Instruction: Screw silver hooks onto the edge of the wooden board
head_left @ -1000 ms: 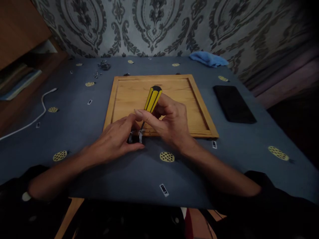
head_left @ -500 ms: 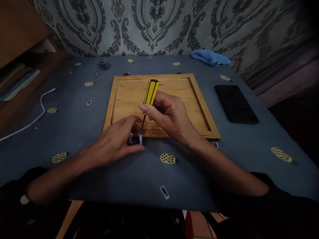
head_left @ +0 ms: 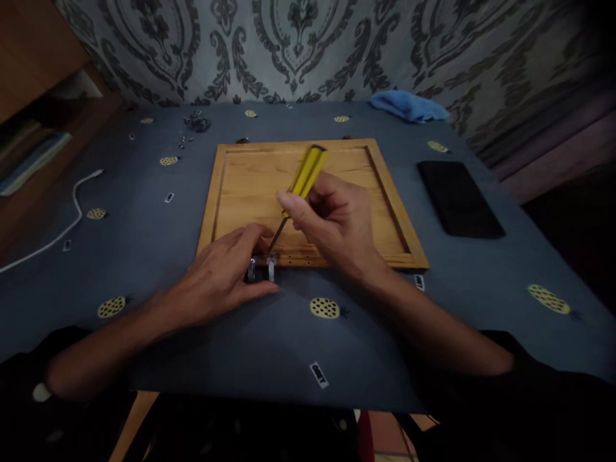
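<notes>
My right hand [head_left: 339, 221] is closed around the yellow-and-black handle of a screwdriver [head_left: 309, 172]. The screwdriver leans to the right, and its tip meets the plate of a small caster [head_left: 271, 268] at the near edge of a framed wooden board [head_left: 293, 183]. My left hand [head_left: 226, 263] grips this caster from the left, index finger above on the wood and thumb below it. Part of the caster is hidden by the left fingers. Several small screw holes show in the board's near rail, right of the caster.
Dark fittings [head_left: 243, 140] peek out behind the board's far edge. Loose small screws [head_left: 181, 141] and a pile of metal parts [head_left: 197, 121] lie at the back left. A white cable [head_left: 77, 205] is on the left, a black phone [head_left: 459, 199] and blue cloth [head_left: 409, 106] on the right.
The screwdriver's handle has tipped to the right along with my right hand, and its tip stays at the caster plate. My left hand keeps its place.
</notes>
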A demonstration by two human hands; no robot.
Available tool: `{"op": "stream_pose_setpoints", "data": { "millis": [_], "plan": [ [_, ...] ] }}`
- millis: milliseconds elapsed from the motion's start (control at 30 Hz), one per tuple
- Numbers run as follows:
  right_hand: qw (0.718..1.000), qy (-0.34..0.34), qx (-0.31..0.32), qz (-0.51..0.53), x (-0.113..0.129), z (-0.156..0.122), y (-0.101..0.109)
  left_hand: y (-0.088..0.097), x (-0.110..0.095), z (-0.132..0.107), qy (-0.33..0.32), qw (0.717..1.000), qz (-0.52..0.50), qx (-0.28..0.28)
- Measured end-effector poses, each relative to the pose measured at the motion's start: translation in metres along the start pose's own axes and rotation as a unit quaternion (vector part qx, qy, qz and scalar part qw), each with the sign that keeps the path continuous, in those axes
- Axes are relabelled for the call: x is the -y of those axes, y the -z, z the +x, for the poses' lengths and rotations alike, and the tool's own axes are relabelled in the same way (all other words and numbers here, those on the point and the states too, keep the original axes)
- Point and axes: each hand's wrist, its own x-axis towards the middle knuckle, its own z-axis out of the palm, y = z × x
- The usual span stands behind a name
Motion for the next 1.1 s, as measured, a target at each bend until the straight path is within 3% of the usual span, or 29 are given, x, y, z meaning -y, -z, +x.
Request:
{"op": "stream_pose_setpoints", "data": {
  "millis": [67, 133, 333, 833, 1100],
  "plan": [
    [0.999, -0.004, -0.049, -0.010, 0.006, -0.005, 0.003, 0.000, 0.000, 0.000, 0.001, 1.000, -0.008, 0.004],
    [0.998, -0.004, -0.057, -0.019, 0.010, -0.008, 0.005, 0.000, 0.000, 0.000, -0.001, 1.000, -0.012, 0.005],
    [0.999, 0.034, -0.014, -0.031, 0.006, -0.012, 0.004, -0.001, 0.001, -0.001, -0.009, 1.000, -0.001, -0.011],
    [0.995, 0.075, 0.012, -0.069, 0.004, -0.016, 0.002, 0.001, -0.001, 0.001, -0.008, 1.000, -0.013, 0.002],
    [0.986, 0.104, 0.106, -0.082, 0.007, -0.007, 0.010, 0.000, 0.001, 0.001, -0.030, 1.000, 0.008, -0.004]
  ]
}}
